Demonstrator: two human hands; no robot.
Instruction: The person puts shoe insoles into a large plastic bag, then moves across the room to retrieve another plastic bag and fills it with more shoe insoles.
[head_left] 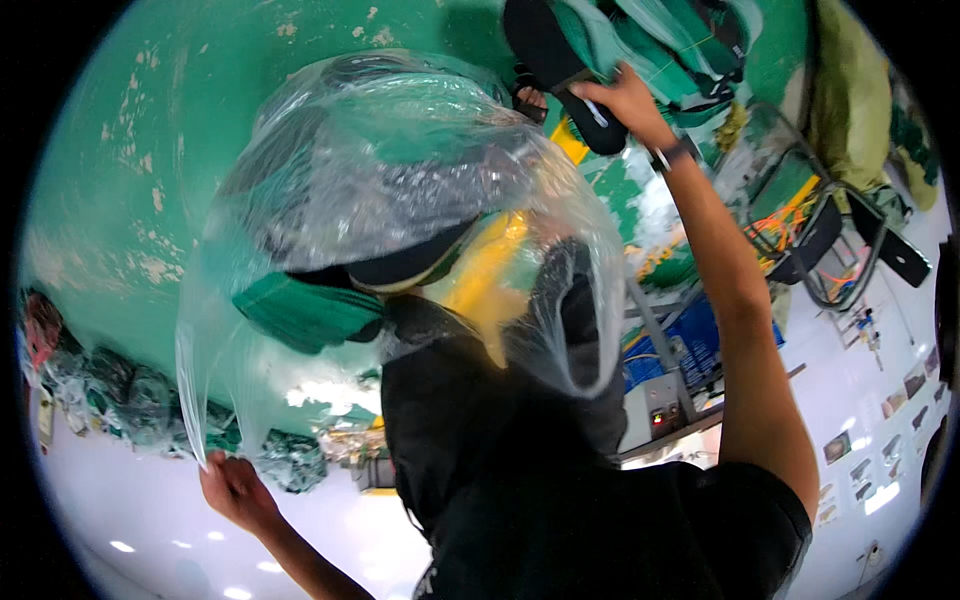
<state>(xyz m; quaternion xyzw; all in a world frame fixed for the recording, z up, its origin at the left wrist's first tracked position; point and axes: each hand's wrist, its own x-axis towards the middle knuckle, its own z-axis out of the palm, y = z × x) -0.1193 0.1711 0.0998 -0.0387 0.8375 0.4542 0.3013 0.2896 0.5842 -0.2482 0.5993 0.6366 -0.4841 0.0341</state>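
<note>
My left hand [238,490] is closed on the rim of a large clear plastic bag [400,120] and pulls that edge out to the left. The bag bulges open in front of my body. Inside or behind its film are dark, sole-shaped pieces [415,262] and a bundle of green material [305,312]; the film blurs which. At the upper right, my right hand [632,105] grips a black shoe sole [545,45], thumb on top. It may be more than one piece. Beside it lies a clear-wrapped pile of green and black pieces [690,50].
The floor [130,150] is green with worn, pale patches. Wrapped bundles [130,390] line the left wall. On the right stand a metal-framed chair [850,240], orange cords [785,225], a blue box [690,345] and an olive sack [850,90]. A sandalled foot [530,97] shows beyond the bag.
</note>
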